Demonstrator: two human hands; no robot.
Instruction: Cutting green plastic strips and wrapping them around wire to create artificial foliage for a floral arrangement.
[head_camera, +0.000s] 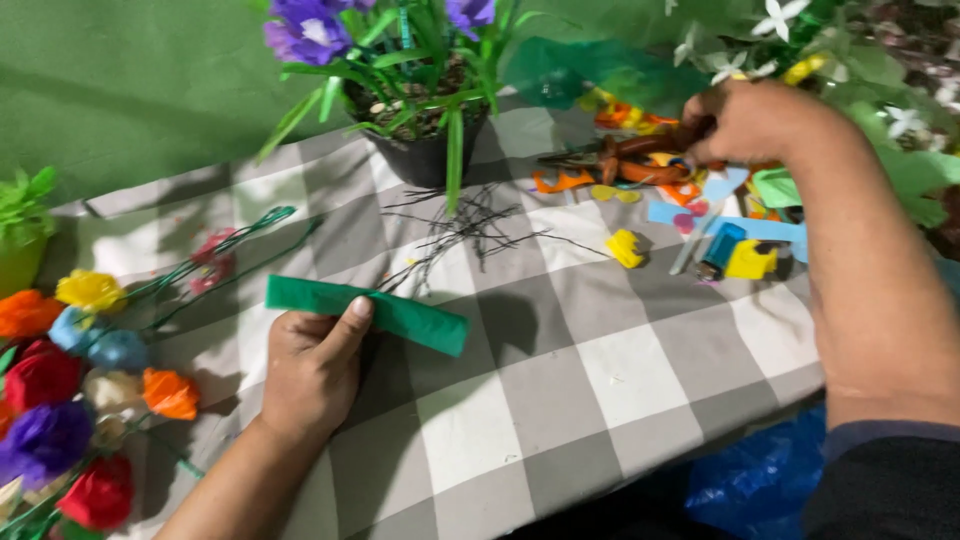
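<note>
While the left hand (312, 368) is pinching a folded green paper strip (366, 313), the right hand (752, 122) is closing around scissors (622, 158), finished paper flowers (70, 400) lying left of the grip, strip uncut

The worktop (600, 370) is being covered by a grey-and-white checked cloth (480, 420). A black flower pot (425, 155) is being carried near its far edge; thin black wires (470, 228) are lying just before the pot, paper flowers (70, 390) far left of it, coloured paper scraps (690, 215) right of it.
</note>
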